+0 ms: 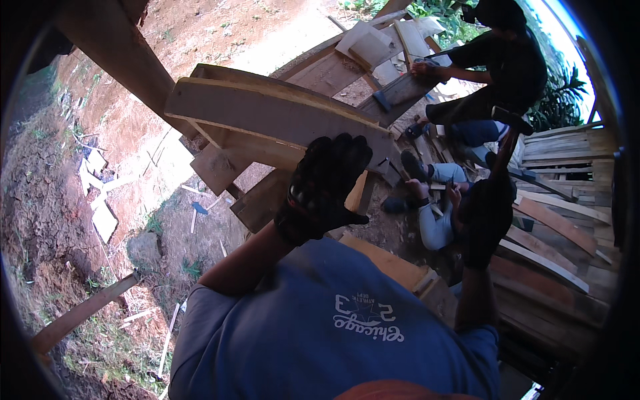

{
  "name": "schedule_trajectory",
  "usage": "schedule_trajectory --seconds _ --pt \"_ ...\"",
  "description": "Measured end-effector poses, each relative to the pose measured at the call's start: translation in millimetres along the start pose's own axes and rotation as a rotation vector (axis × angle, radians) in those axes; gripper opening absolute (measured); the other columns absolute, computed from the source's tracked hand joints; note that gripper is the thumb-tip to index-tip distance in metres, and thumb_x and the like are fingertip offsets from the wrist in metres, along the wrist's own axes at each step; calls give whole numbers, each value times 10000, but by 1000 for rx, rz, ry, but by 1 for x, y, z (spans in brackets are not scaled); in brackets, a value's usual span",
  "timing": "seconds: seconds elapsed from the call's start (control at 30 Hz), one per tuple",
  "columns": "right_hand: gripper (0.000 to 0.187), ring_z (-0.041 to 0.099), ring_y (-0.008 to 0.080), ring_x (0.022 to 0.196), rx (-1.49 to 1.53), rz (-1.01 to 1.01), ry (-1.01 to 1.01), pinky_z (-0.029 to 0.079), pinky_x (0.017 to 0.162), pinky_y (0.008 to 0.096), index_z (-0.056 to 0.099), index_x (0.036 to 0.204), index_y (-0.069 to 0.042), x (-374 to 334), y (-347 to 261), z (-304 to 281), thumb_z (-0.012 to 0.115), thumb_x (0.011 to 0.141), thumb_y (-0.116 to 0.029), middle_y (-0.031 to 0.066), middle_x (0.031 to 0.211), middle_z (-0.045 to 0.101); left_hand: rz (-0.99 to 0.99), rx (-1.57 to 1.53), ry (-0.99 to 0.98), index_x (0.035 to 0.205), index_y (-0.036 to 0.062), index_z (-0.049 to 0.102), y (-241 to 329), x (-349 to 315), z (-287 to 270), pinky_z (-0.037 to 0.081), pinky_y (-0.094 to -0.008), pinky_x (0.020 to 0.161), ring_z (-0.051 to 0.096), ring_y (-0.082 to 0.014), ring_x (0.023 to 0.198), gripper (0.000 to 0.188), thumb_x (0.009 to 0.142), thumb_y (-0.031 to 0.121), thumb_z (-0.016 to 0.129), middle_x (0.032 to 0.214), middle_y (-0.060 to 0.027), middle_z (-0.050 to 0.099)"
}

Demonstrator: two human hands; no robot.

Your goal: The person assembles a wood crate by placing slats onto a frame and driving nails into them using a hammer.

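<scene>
Splaying unclenched near the board (267, 111), the left hand (327, 181) extends while the right hand (488, 213) grasps a hammer (512, 121).

The head-worn fisheye looks down, close above the blue shirt (267, 327).

T-shirt (267, 327): blue, short-sleeved, carries a white chest print (369, 328) with star outline. Left glove (325, 187): black, shows small red wrist accents. Right glove (488, 223): black.

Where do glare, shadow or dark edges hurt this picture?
Head view: sunlight bleaches the dirt ground near the top; shade leaves the black-gloved left hand and the right hand, holding a hammer, with little detail; in the same head view, all four corners are black.
</scene>
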State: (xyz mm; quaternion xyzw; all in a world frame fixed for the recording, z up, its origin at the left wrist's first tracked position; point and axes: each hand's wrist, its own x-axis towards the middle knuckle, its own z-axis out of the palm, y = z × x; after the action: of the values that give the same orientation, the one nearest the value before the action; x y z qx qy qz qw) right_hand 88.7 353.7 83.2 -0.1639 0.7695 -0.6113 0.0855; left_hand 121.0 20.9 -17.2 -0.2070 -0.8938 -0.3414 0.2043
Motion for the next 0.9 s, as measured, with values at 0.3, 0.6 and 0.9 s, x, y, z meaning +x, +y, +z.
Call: schedule_trajectory --seconds 0.3,0.6,0.9 --pt "423 713 166 902 -272 206 313 585 807 323 608 1381 52 -7 -3 17 679 1045 -194 102 1132 749 3 18 -3 1470 51 573 0 2 -1 376 -572 1177 531 -381 1406 1052 646 610 910 1532 -166 563" --pt "373 687 160 939 -627 288 301 565 809 333 648 1326 15 -3 5 50 682 1048 -231 102 1124 731 14 12 21 1475 53 560 -3 0 4 379 -578 1163 528 -381 1397 1098 595 591 935 1536 -162 553" --pt "391 732 198 1042 -313 -55 299 592 874 359 609 1425 2 -17 25 47 592 1036 -30 127 1251 744 2 -27 6 1478 51 556 -1 2 3 373 -573 1166 524 -389 1394 1133 555 567 962 1525 -157 557"
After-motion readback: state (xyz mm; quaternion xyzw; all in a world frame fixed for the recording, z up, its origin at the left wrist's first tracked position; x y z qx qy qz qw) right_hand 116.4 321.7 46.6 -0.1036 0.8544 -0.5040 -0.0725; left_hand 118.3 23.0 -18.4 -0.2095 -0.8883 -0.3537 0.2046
